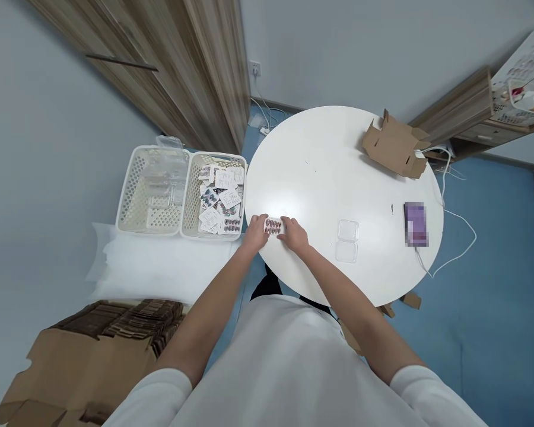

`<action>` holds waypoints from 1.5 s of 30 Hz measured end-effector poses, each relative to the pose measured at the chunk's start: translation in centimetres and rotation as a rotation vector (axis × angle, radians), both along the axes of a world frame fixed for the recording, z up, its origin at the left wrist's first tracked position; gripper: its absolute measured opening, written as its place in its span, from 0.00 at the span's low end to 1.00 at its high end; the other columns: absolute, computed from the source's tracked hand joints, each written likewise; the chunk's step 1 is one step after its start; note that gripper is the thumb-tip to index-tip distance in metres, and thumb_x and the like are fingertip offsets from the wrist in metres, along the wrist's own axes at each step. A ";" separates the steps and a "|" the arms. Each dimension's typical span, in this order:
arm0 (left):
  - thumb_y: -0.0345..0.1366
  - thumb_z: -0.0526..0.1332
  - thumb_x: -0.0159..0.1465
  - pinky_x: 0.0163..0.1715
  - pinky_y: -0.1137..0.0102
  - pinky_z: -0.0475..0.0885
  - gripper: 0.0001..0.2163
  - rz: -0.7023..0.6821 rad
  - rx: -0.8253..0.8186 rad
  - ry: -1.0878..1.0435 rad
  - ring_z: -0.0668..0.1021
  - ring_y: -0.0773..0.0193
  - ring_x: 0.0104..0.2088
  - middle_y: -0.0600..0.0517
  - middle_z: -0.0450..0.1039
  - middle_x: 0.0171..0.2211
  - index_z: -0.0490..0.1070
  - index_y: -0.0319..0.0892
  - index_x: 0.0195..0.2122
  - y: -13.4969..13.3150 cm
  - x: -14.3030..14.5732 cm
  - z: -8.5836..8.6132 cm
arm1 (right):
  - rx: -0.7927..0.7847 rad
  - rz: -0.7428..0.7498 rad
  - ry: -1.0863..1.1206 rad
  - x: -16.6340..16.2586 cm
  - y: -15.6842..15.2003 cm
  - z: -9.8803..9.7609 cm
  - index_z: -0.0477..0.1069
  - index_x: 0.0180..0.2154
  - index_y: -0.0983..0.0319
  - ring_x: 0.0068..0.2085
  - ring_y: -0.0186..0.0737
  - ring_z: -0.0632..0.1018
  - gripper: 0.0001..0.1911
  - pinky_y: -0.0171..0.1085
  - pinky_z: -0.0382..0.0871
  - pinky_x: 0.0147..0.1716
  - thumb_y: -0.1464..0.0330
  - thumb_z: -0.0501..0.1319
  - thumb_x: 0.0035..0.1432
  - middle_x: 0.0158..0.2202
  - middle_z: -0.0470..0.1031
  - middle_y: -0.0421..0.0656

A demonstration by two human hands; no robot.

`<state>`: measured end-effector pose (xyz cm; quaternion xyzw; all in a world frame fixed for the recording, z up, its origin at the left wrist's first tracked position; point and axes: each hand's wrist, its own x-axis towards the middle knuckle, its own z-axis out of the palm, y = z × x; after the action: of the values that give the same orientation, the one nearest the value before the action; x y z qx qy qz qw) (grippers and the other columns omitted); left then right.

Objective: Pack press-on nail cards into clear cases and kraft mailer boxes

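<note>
Between my two hands, at the left front edge of the white round table, is a small white card of press-on nails [273, 226] in dark red tones, set in rows. My left hand [257, 232] grips its left edge, and my right hand [293, 233] grips its right edge. Farther right on the tabletop lies a clear plastic case [347, 241], opened out flat in two halves. Left of the table, a white basket [215, 237] holds many similar nail cards [230, 197], some face down with printed text showing.
Clear plastic boxes [164, 172] fill part of a second basket [123, 204]. An unfolded cardboard box [394, 145] and a blurred purple device [416, 224] with a white cable rest on the table [311, 154]. Flattened cardboard [84, 367] and white wrapping [160, 267] lie at lower left.
</note>
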<state>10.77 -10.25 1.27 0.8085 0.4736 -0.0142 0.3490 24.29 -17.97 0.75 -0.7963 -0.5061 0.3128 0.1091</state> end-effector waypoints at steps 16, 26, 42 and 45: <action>0.30 0.57 0.54 0.44 0.64 0.65 0.31 -0.178 -0.003 -0.249 0.68 0.59 0.43 0.47 0.60 0.44 0.46 0.45 0.59 -6.3 3.5 1.6 | 0.276 -0.102 0.247 4.6 -8.5 1.9 0.44 0.58 0.55 0.38 0.38 0.68 0.35 0.41 0.66 0.40 0.71 0.56 0.50 0.45 0.60 0.45; 0.35 0.65 0.48 0.40 0.66 0.66 0.30 -0.331 -0.043 -0.204 0.69 0.58 0.43 0.49 0.61 0.43 0.58 0.48 0.53 -14.1 13.0 2.0 | 0.234 -0.164 0.182 14.3 -19.2 1.8 0.54 0.53 0.56 0.52 0.47 0.60 0.33 0.47 0.59 0.49 0.67 0.61 0.45 0.49 0.58 0.46; 0.31 0.62 0.50 0.35 0.71 0.64 0.31 -0.321 -0.085 0.049 0.70 0.61 0.40 0.49 0.61 0.43 0.53 0.47 0.55 -15.3 16.3 1.4 | 0.130 -0.103 0.164 17.4 -19.2 -0.1 0.56 0.52 0.58 0.49 0.46 0.62 0.32 0.41 0.61 0.45 0.67 0.63 0.43 0.47 0.61 0.45; 0.31 0.62 0.50 0.34 0.71 0.64 0.31 -0.315 -0.090 0.024 0.70 0.61 0.38 0.49 0.61 0.42 0.54 0.46 0.55 -15.4 16.3 1.1 | 0.116 -0.099 0.155 17.4 -19.1 -0.1 0.56 0.52 0.58 0.49 0.46 0.63 0.32 0.41 0.61 0.44 0.67 0.63 0.43 0.47 0.61 0.45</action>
<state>27.03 -25.63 2.37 0.8561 0.3439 -0.0995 0.3726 41.72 -37.10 0.69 -0.7860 -0.4736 0.3378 0.2092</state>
